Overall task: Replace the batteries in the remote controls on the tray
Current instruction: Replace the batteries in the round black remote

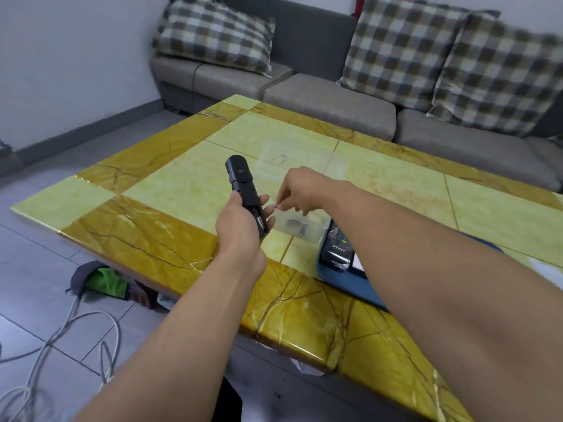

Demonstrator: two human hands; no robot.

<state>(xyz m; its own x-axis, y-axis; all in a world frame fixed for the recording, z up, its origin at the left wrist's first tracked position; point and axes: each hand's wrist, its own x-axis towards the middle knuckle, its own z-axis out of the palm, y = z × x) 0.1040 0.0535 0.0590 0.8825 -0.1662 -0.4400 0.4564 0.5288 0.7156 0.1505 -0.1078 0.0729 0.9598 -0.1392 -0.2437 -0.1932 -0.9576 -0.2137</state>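
My left hand (243, 220) grips a slim black remote control (243, 190) above the table, its far end pointing away from me. Its near end shows an open battery bay. My right hand (300, 190) hovers just right of it, fingertips pinching a small purple-tipped thing that I cannot make out, over a clear plastic container (300, 228) holding small dark items. A blue tray (365, 287) lies under my right forearm with another dark remote control (336, 254) on it.
The yellow marble-pattern table (182, 184) carries a clear sheet (300, 161) with faint print near its middle. A grey sofa (332, 105) with checked cushions stands behind. On the floor at left lie grey cables (76, 330) and a green and grey bundle (100, 278).
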